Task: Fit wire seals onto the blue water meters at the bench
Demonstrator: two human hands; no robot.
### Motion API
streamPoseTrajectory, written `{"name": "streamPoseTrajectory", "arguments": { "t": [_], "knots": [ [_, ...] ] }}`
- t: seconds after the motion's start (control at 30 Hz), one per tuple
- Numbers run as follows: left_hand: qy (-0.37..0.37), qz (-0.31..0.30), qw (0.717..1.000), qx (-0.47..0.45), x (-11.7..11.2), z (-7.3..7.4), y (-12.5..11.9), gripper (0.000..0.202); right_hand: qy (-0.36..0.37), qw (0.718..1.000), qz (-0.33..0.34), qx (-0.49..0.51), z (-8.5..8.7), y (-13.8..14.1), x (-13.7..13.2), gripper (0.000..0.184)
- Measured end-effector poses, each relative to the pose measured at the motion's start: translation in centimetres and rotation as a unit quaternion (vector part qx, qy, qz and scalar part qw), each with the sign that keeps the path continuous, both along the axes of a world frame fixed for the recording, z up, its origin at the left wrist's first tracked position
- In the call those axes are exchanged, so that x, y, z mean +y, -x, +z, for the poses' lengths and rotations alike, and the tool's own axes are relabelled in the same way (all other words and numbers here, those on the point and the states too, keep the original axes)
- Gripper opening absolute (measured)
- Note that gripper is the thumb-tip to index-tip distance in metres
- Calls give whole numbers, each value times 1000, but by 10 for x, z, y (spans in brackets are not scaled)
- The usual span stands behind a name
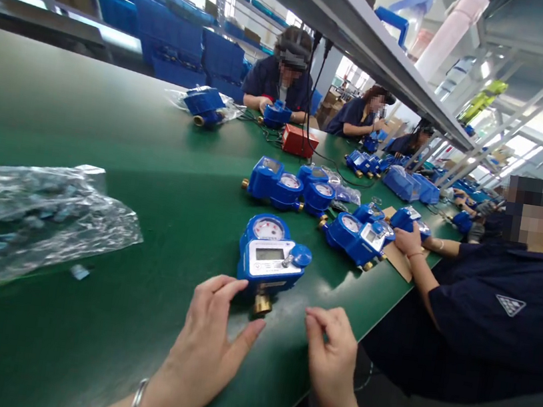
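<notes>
A blue water meter (271, 257) stands on the green table in front of me, with a round dial, a small grey display and a brass pipe end facing me. My left hand (210, 336) is beside that brass end, thumb and fingers apart; its fingertips are close to the meter's lower left side, and whether they touch it I cannot tell. To the right of the meter, my right hand (331, 353) hovers near the table edge with thumb and forefinger pinched together. Anything between those fingertips is hidden or too small to make out.
A clear plastic bag (47, 219) of small pieces lies at left, with one loose piece (80, 271) nearby. More blue meters (274, 182) stand farther back, beside a red box (300, 141). At right, a co-worker (504, 310) handles another meter. A metal shelf beam crosses overhead.
</notes>
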State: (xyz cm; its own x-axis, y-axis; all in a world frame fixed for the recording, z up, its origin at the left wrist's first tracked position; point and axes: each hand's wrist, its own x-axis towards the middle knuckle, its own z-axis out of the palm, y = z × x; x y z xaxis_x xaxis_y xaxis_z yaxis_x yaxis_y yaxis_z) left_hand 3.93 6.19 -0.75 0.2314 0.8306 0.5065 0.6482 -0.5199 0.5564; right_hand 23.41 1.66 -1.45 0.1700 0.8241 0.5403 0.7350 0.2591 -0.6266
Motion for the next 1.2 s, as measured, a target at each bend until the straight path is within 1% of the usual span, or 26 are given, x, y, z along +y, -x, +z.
{"name": "streamPoseTrajectory", "arguments": {
  "t": [0.03,0.07,0.1,0.17,0.23,0.33,0.43,0.6,0.7,0.83,0.97,1.07,1.2],
  "knots": [
    [-26,37,999,-20,3,-5,-7,62,-10,1000,-25,-14,3,-10,3,14],
    [-43,58,997,-32,6,-9,-15,75,-19,998,-46,-30,6,-19,6,14],
    [-51,64,996,-41,10,-12,-22,85,-27,997,-60,-45,8,-26,9,14],
    [-53,60,995,-51,18,-16,-34,97,-39,994,-72,-70,11,-34,14,14],
    [-53,52,996,-59,25,-18,-41,101,-46,993,-70,-86,11,-37,18,14],
    [-59,34,996,-59,32,-19,-41,102,-56,992,-63,-98,7,-36,24,15],
    [-56,16,997,-56,32,-21,-36,100,-77,990,-60,-105,2,-34,28,16],
    [-36,-18,998,-53,33,-19,-28,93,-149,976,-60,-149,-9,-34,29,20],
    [-17,-56,997,-49,42,-17,-18,93,-196,962,-67,-180,-16,-34,26,27],
    [20,-99,994,-45,59,-16,-1,99,-234,950,-48,-199,-27,-32,19,43],
    [40,-121,991,-43,68,-20,9,103,-271,939,-46,-204,-35,-29,15,45],
    [36,-128,990,-47,68,-21,9,102,-279,936,-45,-211,-38,-27,16,46],
    [24,-128,990,-52,67,-21,8,101,-264,938,-40,-221,-38,-25,19,47]
  ]
}}
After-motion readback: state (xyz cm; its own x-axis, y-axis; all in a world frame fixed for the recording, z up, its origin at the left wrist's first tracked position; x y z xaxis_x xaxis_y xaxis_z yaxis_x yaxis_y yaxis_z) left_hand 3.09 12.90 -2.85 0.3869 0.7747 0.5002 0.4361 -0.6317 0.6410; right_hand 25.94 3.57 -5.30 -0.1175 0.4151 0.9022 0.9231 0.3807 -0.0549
